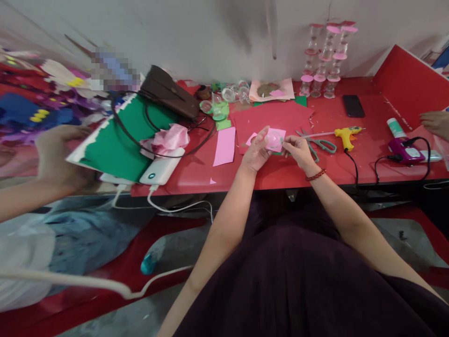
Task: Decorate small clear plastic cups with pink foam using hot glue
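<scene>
My left hand [257, 152] is closed on a clear plastic cup piece [274, 139] that lies against a small pink paper [280, 134]. At the right edge of that paper, the fingers of my right hand [296, 149] are pinched together. Both hands are over the red table [196, 175]. Grey-green scissors [324, 145] rest just right of my right hand, and farther right lies a yellow glue gun [347, 137]. A pink paper strip [224, 146] lies to the left of my left hand.
Stacked clear cups with pink discs [319, 77] stand at the back. Loose cups [228, 95], a brown bag [170, 91], a phone [353, 106], a power bank [163, 168] and a purple power socket [407, 152] are around. Other people's hands [58, 159] show at both sides.
</scene>
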{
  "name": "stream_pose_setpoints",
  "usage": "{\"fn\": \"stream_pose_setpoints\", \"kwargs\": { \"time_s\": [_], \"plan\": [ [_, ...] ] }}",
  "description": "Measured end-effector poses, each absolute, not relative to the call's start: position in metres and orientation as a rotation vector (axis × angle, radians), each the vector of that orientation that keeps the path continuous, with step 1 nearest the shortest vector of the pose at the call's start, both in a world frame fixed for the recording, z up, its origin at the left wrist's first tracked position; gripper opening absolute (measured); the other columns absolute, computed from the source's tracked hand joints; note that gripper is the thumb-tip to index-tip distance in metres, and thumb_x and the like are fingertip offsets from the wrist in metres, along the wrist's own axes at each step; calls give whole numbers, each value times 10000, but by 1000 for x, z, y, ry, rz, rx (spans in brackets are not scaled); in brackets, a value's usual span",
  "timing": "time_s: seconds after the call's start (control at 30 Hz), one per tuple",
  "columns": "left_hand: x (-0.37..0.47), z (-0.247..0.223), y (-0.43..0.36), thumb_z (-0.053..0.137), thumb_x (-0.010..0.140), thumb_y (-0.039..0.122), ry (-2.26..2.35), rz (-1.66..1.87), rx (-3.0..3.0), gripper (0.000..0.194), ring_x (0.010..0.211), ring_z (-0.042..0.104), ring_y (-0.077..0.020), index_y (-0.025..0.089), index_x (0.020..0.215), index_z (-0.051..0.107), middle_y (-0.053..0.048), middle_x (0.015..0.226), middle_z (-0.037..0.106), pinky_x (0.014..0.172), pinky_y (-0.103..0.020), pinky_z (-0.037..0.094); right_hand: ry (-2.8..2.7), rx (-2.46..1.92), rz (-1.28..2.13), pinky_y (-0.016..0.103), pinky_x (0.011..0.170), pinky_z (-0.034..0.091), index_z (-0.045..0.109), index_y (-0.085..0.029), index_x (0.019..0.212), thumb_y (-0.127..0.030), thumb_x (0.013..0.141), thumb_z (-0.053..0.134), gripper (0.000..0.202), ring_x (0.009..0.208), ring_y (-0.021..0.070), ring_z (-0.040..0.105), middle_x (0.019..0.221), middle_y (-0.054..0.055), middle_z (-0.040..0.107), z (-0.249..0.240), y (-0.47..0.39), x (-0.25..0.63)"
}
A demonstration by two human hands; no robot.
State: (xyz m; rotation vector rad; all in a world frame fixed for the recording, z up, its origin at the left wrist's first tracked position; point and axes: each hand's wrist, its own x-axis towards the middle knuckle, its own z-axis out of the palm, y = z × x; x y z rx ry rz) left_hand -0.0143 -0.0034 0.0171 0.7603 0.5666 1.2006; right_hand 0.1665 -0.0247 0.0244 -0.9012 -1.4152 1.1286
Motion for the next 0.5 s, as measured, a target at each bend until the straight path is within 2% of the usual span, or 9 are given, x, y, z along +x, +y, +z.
{"fn": "stream_pose_setpoints", "kwargs": {
  "time_s": [0.17, 0.3, 0.4, 0.5],
  "plan": [
    [-14, 3, 5, 847, 869, 351, 655, 1311, 983, 521, 1066, 728, -168, 390, 1367, 699, 0, 1144, 776, 922, -292, 590, -1504, -908, 945, 245, 534, 484, 550, -241, 799, -389, 839, 725, 233, 545, 105, 587, 654, -52, 587, 21, -26, 165],
    [-9, -2, 6, 889, 821, 467, 798, 1550, 1327, 372, 1185, 683, -198, 327, 1154, 801, -37, 1293, 736, 1044, -340, 550, -1508, -1027, 503, 293, 617, 497, 614, -229, 814, -304, 902, 652, 122, 609, 130, 571, 714, -13, 624, 18, -25, 169],
    [-4, -4, 5, 893, 788, 545, 767, 1480, 1413, 491, 1114, 706, -215, 315, 1207, 780, -68, 1299, 738, 994, -381, 581, -1567, -1046, 257, 338, 727, 548, 684, -224, 834, -250, 920, 635, 102, 705, 161, 618, 813, 30, 693, 17, -24, 171],
    [-2, -6, 6, 918, 749, 542, 693, 1442, 1332, 545, 1080, 728, -216, 306, 1212, 755, -70, 1282, 742, 983, -406, 599, -1604, -1046, 172, 375, 787, 587, 731, -226, 873, -248, 923, 648, 99, 812, 195, 669, 926, 68, 734, 17, -25, 171]
  ]
}}
